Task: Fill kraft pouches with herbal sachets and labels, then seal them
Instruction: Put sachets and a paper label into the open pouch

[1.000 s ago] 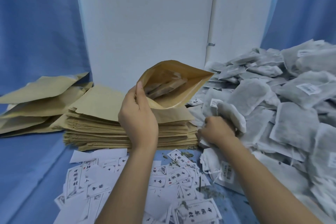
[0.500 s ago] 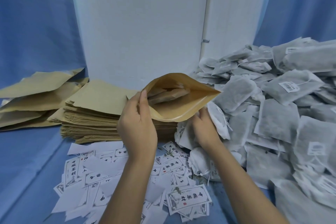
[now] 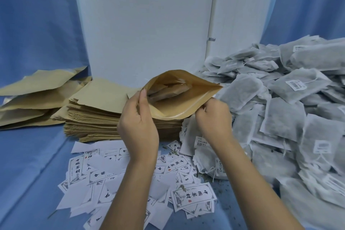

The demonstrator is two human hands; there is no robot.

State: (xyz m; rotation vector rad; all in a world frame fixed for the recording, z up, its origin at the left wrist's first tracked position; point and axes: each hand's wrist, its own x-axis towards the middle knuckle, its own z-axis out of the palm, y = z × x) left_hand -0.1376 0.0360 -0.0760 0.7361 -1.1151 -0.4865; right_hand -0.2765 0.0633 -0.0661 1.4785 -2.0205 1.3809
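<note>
The open pouch (image 3: 179,100) is held in the air just above the stack of flat pouches (image 3: 97,117), with brown packets (image 3: 168,89) showing inside it. The left hand (image 3: 139,125) grips its left rim with thumb and fingers, and the right hand (image 3: 212,117) pinches the near rim. Labels (image 3: 192,194) litter the blue worktop (image 3: 28,173) below, beside a heap of sachets (image 3: 280,117) at right.
</note>
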